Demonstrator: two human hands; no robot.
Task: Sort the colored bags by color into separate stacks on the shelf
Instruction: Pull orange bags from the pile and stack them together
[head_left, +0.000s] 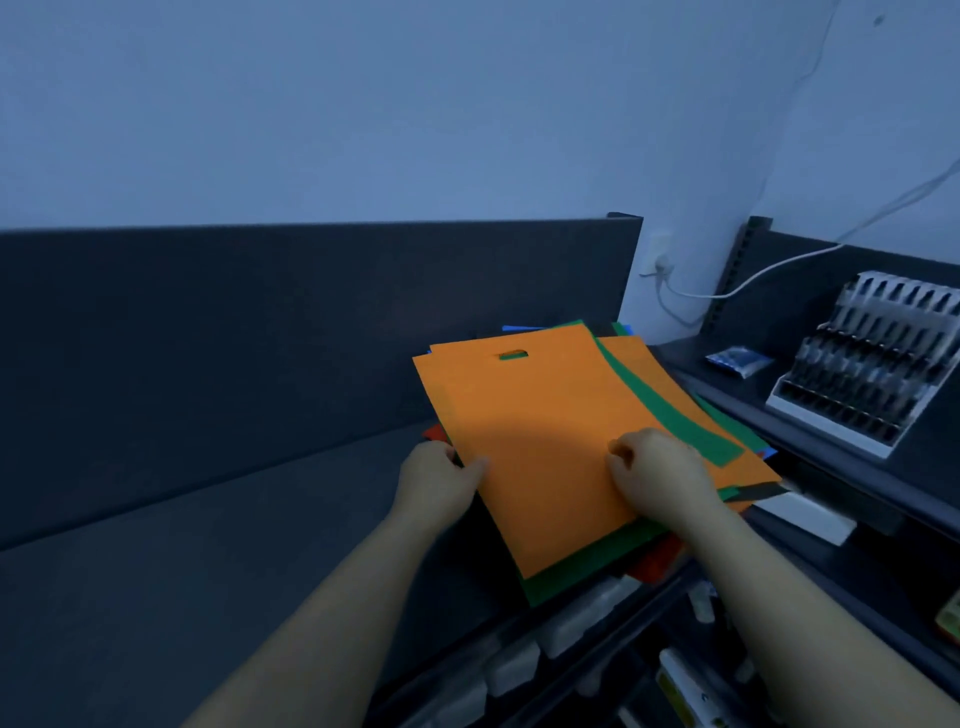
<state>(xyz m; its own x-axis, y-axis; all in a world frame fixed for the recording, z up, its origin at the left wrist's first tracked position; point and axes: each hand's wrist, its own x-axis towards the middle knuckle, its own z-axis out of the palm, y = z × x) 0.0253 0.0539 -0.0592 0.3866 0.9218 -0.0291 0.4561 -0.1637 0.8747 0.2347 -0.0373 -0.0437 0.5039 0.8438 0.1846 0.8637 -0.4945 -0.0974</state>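
Starting at your left, the dark shelf (208, 545) runs along under the wall. Your left hand (439, 480) grips the left edge of the top orange bag (530, 431), with the thumb laid on its face. That bag lies uppermost on a mixed pile at the shelf's right end, with a green bag (670, 410) and a red bag (657, 564) showing beneath it. Your right hand (654, 478) rests on the bag's lower right with its fingers curled; whether it pinches the fabric cannot be told. Further right stands a tiered display rack (872, 358).

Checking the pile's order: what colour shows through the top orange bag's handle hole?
Green shows through the handle hole; head view shows it best.
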